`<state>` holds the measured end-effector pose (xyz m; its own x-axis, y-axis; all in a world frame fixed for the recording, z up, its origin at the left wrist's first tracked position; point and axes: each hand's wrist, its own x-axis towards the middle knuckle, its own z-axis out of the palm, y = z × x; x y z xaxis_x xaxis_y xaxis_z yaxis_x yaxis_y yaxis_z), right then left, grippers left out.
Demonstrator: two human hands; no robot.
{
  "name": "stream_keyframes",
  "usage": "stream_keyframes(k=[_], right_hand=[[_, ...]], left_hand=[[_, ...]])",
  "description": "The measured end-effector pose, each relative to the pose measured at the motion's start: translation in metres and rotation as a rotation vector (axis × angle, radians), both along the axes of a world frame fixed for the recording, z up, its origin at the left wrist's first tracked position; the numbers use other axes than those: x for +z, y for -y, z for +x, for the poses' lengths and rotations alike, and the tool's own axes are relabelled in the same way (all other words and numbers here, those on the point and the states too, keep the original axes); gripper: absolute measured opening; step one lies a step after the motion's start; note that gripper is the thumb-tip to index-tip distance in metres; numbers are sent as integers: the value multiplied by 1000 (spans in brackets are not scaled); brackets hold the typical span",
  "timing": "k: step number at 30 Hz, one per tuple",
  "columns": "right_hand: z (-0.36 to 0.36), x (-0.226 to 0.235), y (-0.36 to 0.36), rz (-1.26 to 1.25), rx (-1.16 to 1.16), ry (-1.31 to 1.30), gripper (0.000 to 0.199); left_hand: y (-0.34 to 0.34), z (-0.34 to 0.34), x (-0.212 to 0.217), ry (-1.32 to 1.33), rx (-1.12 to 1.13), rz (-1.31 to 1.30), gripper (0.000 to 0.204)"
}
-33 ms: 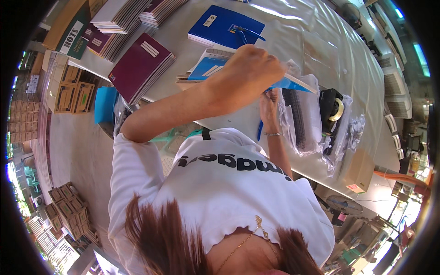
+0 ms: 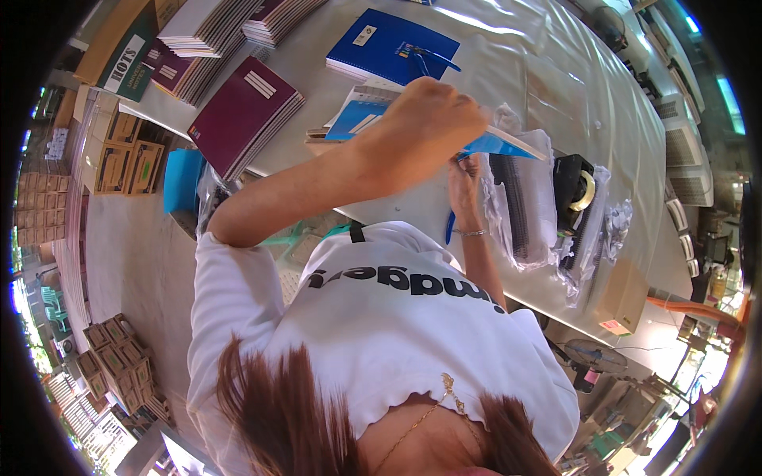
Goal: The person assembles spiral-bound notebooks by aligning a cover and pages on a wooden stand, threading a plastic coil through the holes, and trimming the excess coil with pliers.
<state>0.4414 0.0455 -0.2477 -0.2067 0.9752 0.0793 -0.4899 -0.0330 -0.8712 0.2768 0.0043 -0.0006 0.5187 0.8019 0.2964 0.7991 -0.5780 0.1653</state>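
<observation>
A blue-covered notebook is tilted up over the table, its pale page edge facing right. My right hand grips it from below, fingers partly hidden behind it. A thin blue handle shows beside that wrist. My left hand is closed in a fist at the notebook's left end; what its fingers hold is hidden from view. Behind this hand lies another light-blue notebook on a small stack. Farther off, blue-handled pliers rest on a dark-blue spiral notebook.
Maroon notebooks are stacked at the left, beside taller piles. On the right are bundles of black spiral coils in plastic wrap, a tape dispenser and a cardboard box. Wrinkled clear plastic covers the table.
My left fist has shifted slightly left, and the tilted notebook's near end has moved a little. My right hand stays in nearly the same place.
</observation>
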Motion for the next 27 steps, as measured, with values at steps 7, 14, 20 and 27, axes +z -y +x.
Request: stream_keyframes(k=[7, 14, 20, 27], right_hand=[[-4, 4, 8, 103, 84, 388, 37], [-7, -38, 3, 117, 19, 397, 59], [-20, -16, 24, 463, 12, 950, 71], [128, 6, -56, 272, -539, 1464, 40]], left_hand=[[6, -73, -94, 41, 222, -94, 23], [45, -103, -96, 405, 559, 212, 75], [79, -137, -230, 1265, 560, -196, 70], [72, -160, -236, 1007, 575, -387, 31]])
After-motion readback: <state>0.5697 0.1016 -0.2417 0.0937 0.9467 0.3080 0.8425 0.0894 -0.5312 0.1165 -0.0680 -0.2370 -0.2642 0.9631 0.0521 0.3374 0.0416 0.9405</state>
